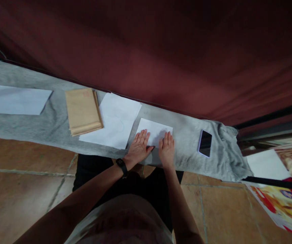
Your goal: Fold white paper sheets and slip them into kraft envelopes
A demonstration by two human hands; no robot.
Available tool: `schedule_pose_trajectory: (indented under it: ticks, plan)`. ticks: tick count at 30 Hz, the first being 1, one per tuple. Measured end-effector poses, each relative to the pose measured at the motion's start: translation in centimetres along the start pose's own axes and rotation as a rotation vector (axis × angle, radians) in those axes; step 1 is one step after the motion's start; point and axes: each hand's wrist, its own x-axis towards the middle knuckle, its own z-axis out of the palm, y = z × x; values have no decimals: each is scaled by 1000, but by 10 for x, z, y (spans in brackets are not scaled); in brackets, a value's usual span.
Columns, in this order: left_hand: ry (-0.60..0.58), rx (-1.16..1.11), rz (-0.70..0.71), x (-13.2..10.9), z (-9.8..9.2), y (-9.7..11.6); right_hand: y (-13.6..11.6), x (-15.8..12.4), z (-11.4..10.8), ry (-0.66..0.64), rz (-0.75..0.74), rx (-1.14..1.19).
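Note:
A small white sheet of paper (156, 129), perhaps folded, lies flat in front of me on the grey cloth. My left hand (139, 146) rests palm down on its left part, fingers stretched out and the thumb pointing right. On the paper's right edge lies my right hand (166, 147), also flat with its fingers extended. Just to the left are larger white sheets (119, 117). A stack of brown envelopes (82, 110) partly covers their left side.
The grey cloth (186, 149) covers a long narrow surface. A phone (205, 143) lies at the right, and more white paper (16, 100) at the far left. Behind hangs a dark red curtain (146, 61). A colourful printed box (285, 206) stands at the lower right.

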Motion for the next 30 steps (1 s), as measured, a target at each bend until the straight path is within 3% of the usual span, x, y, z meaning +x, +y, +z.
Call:
schedule_pose_trajectory:
  ticks: [3,5,20,27,30]
  plan:
    - [-9,2,13,0,0,-2,-15,-7,2,-79,-152,40]
    - [-6,7,18,1,0,-3,-19,-12,4,-92,-176,26]
    - [94,11,-99,-8,-2,-5,5,-25,4,16,-24,-88]
    - [26,-61,25,31,6,26,4,-25,5,59,-32,-63]
    - [3,-73,30,48,13,28,5,-26,6,85,-43,-62]
